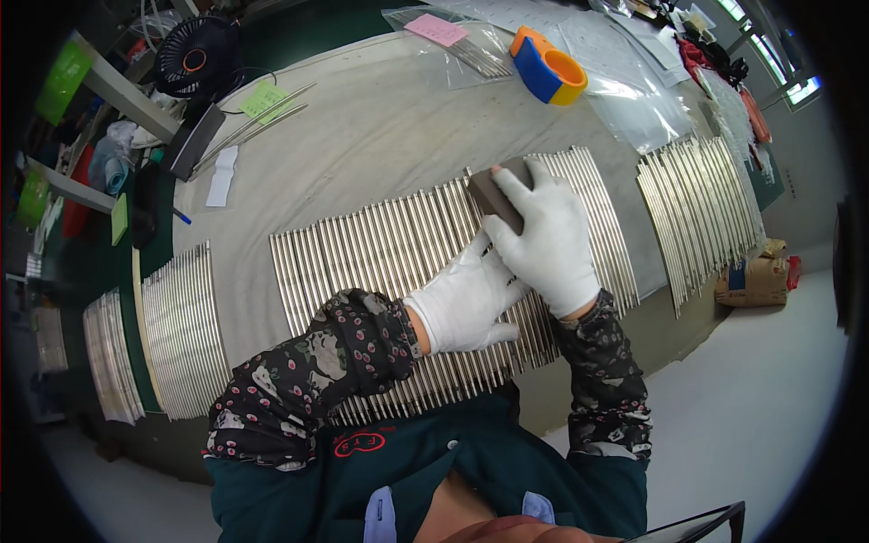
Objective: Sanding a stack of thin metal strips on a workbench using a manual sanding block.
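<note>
single view only, worn on the person's head, looking steeply down and forward over the chest onto the work table. close range: both forearms enter from the lower edge, the near table edge lies just below them. fisheye lens bends the table edges toward the rim; dark corners frame the field. floor shows at near right.

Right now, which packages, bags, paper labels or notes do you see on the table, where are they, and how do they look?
Pink note: top centre, rectangular, on a clear bag.
Clear bag: top centre, transparent, holds thin metal rods.
Green note: upper left, on loose rods.
White slip: left, narrow, flat on the table.
Large clear bags: upper right, flat, transparent.
Brown sack: right, on the floor, crumpled.
</note>
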`<action>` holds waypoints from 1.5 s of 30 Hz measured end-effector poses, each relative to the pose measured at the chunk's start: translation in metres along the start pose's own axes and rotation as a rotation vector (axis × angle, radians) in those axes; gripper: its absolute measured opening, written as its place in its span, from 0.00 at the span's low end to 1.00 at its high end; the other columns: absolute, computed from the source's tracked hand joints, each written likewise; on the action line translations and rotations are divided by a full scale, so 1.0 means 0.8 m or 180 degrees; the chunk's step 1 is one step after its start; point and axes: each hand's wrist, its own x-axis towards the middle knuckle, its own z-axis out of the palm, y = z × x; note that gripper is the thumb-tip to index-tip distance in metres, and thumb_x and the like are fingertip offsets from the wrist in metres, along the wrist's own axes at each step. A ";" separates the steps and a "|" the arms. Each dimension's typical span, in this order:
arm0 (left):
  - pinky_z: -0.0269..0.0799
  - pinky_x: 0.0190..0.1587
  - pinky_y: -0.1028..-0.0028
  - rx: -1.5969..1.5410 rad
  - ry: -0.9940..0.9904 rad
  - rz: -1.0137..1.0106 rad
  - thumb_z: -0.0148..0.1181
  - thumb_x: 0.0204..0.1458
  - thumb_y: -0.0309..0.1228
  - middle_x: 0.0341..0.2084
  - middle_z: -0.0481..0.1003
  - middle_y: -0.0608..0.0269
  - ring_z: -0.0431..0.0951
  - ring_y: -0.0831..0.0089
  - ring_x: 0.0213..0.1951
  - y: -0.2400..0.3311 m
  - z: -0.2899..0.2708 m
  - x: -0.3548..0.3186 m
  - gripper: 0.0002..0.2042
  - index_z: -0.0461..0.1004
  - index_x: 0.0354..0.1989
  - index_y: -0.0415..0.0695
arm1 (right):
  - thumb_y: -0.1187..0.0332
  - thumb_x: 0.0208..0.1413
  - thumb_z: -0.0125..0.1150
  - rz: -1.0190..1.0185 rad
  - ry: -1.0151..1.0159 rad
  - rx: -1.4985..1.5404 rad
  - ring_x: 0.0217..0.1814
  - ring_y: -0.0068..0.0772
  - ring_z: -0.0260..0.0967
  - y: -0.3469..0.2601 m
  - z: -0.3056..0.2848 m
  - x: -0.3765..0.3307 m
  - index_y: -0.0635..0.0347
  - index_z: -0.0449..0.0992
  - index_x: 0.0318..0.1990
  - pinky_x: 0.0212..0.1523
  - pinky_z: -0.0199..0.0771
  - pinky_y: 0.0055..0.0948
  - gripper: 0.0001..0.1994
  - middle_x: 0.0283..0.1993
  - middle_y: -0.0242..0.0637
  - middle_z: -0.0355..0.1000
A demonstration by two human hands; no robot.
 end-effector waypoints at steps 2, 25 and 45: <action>0.40 0.71 0.49 -0.0185 0.0083 0.0006 0.59 0.51 0.49 0.61 0.62 0.46 0.55 0.51 0.67 0.000 0.002 -0.002 0.33 0.67 0.60 0.38 | 0.61 0.43 0.65 -0.0346 -0.0108 -0.0106 0.45 0.54 0.72 0.009 0.009 0.011 0.58 0.77 0.52 0.48 0.72 0.44 0.25 0.50 0.57 0.71; 0.43 0.71 0.49 -0.0291 0.0576 -0.1160 0.60 0.53 0.46 0.64 0.59 0.43 0.52 0.50 0.70 -0.110 -0.028 0.006 0.38 0.53 0.67 0.37 | 0.65 0.44 0.67 0.0892 0.0469 0.0044 0.50 0.52 0.71 0.089 -0.057 -0.073 0.65 0.76 0.52 0.52 0.71 0.41 0.25 0.55 0.56 0.70; 0.46 0.70 0.49 -0.0127 0.0783 -0.1136 0.55 0.55 0.33 0.64 0.62 0.51 0.50 0.47 0.70 -0.121 -0.026 0.057 0.14 0.75 0.49 0.45 | 0.61 0.21 0.81 0.0984 -0.0019 -0.0403 0.60 0.56 0.60 0.010 -0.053 -0.215 0.49 0.64 0.62 0.54 0.62 0.47 0.50 0.68 0.57 0.53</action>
